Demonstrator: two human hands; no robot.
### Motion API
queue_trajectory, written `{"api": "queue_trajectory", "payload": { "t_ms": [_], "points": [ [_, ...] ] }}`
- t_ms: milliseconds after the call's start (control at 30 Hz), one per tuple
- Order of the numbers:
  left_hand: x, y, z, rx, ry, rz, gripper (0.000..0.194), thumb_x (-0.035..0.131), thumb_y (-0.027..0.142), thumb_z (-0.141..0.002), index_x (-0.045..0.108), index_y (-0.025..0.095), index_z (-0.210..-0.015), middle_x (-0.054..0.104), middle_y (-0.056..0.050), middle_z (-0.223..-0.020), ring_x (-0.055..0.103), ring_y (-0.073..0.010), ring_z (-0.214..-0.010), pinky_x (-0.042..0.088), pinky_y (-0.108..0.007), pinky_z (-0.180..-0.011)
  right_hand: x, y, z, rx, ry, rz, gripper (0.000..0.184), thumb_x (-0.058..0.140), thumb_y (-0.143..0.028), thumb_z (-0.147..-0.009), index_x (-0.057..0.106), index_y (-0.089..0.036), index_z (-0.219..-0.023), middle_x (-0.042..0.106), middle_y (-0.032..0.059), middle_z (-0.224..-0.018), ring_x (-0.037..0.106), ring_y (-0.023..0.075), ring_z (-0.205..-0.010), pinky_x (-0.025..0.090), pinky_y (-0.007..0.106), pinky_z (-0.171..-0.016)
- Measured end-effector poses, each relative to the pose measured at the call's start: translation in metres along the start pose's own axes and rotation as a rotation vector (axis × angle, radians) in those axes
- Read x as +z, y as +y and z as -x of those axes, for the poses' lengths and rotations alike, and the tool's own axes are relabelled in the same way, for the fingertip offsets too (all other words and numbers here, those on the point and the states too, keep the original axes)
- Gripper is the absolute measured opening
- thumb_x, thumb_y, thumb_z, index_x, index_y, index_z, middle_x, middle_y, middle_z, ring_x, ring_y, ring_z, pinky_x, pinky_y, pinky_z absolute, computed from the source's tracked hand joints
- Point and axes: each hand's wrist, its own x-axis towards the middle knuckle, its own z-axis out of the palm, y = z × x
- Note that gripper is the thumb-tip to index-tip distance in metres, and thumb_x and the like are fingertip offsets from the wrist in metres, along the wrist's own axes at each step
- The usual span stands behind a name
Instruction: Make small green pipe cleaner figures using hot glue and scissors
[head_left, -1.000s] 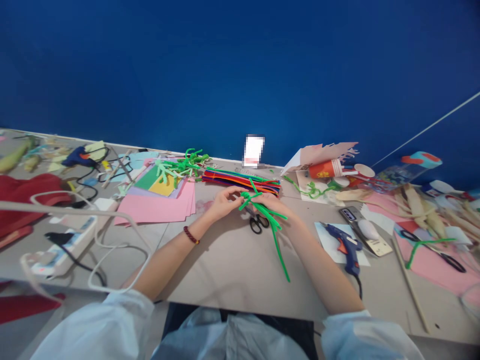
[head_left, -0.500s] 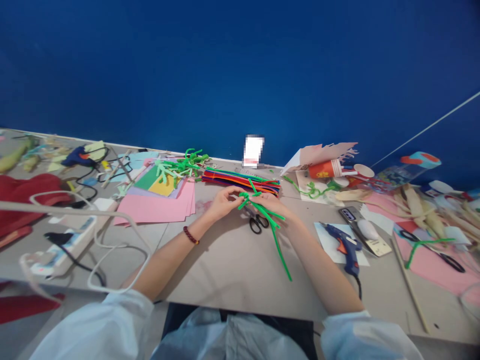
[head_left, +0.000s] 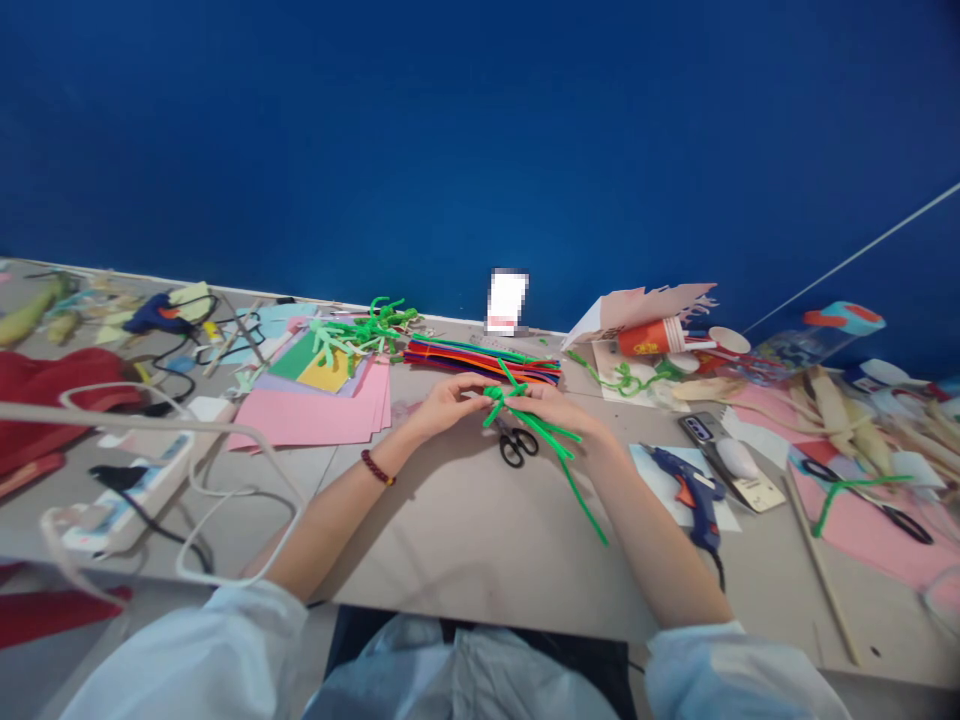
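Both my hands meet over the middle of the table around a bunch of green pipe cleaners [head_left: 551, 432] twisted together at one end. My left hand [head_left: 456, 402] pinches the knotted end between thumb and fingers. On the other side, my right hand [head_left: 556, 408] grips the same bunch close to the knot, its fingers partly hidden by the strands. Loose stems splay out, and a long one hangs toward the lower right. Black-handled scissors [head_left: 519, 447] lie under the hands, their blades mostly covered. Just beyond is a bundle of multicoloured pipe cleaners [head_left: 480, 362].
Coloured paper sheets [head_left: 322, 415] with a heap of green pieces [head_left: 375, 325] lie left, near a white power strip [head_left: 142, 490] and its cables. To the right are a blue glue gun [head_left: 690, 490], a phone [head_left: 731, 465], a wooden stick [head_left: 821, 570] and paper cups [head_left: 652, 337].
My hands and the green bunch have shifted slightly right. The long hanging stem has swung to the right and up a little, and my right wrist has moved outward.
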Motion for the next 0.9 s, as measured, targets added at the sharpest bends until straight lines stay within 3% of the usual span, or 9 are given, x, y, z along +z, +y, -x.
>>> {"api": "queue_trajectory", "payload": {
  "t_ms": [200, 433, 700, 900],
  "points": [
    [-0.002, 0.01, 0.001, 0.093, -0.153, -0.108, 0.027, 0.067, 0.028, -0.073, 0.068, 0.019, -0.098, 0.064, -0.008, -0.102, 0.06, -0.017, -0.095, 0.052, -0.024, -0.073, -0.01, -0.008, 0.005, -0.04, -0.121, 0.168, 0.033, 0.063, -0.048, -0.073, 0.067, -0.016, -0.082, 0.059, -0.0001, -0.067, 0.045, 0.0093, -0.056, 0.033, 0.022, -0.051],
    [0.004, 0.03, 0.004, 0.125, -0.101, -0.237, 0.024, 0.067, 0.027, -0.072, 0.07, 0.017, -0.094, 0.07, -0.009, -0.096, 0.065, -0.0184, -0.087, 0.054, -0.027, -0.074, -0.006, -0.014, 0.009, -0.05, -0.068, 0.089, 0.03, 0.066, -0.043, -0.07, 0.067, -0.014, -0.08, 0.065, 0.0044, -0.073, 0.056, 0.0141, -0.067, 0.043, 0.027, -0.066],
    [0.002, 0.051, 0.002, 0.165, -0.171, -0.313, 0.036, 0.067, 0.03, -0.072, 0.065, 0.019, -0.107, 0.067, -0.009, -0.107, 0.063, -0.0192, -0.095, 0.054, -0.028, -0.078, -0.003, -0.024, 0.018, -0.092, 0.04, 0.089, 0.026, 0.066, -0.041, -0.07, 0.066, -0.015, -0.076, 0.065, 0.0019, -0.072, 0.056, 0.0134, -0.067, 0.041, 0.026, -0.065],
    [0.0, 0.056, -0.006, 0.247, -0.194, -0.427, 0.026, 0.061, 0.031, -0.077, 0.068, 0.02, -0.101, 0.069, -0.008, -0.101, 0.063, -0.0181, -0.092, 0.052, -0.026, -0.076, -0.006, -0.029, 0.02, -0.094, 0.036, 0.102, 0.026, 0.064, -0.041, -0.073, 0.063, -0.016, -0.066, 0.063, 0.0006, -0.068, 0.053, 0.0116, -0.063, 0.039, 0.025, -0.062]
  ]
}}
